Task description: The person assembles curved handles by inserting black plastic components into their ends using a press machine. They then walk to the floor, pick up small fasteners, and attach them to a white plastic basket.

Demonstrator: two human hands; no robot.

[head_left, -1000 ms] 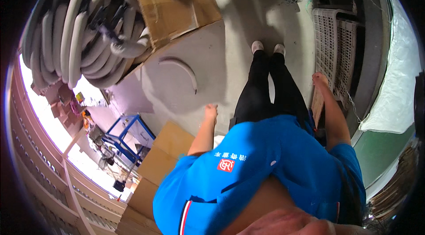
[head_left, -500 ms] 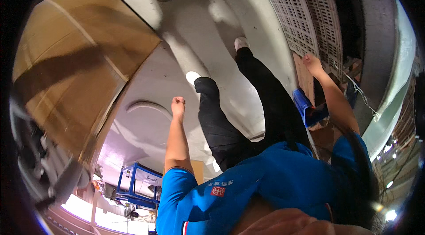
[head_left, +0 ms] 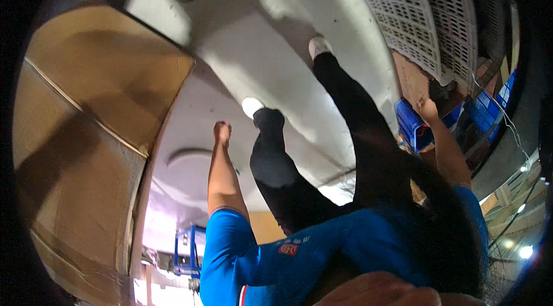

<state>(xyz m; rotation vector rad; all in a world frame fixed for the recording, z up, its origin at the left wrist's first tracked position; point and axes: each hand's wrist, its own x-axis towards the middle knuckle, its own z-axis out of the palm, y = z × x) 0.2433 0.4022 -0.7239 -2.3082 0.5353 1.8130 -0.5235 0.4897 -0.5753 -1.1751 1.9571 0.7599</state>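
Floor [head_left: 322, 58] pale concrete; cardboard box [head_left: 86, 133] left, crates [head_left: 420, 23] right; grips unclear.

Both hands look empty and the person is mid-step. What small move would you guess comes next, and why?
Probably the right hand settles onto the blue crate. It hangs right beside the crate and seems to hold nothing, though I cannot tell whether it touches. The left hand swings free over the pale floor, apart from the big cardboard box.
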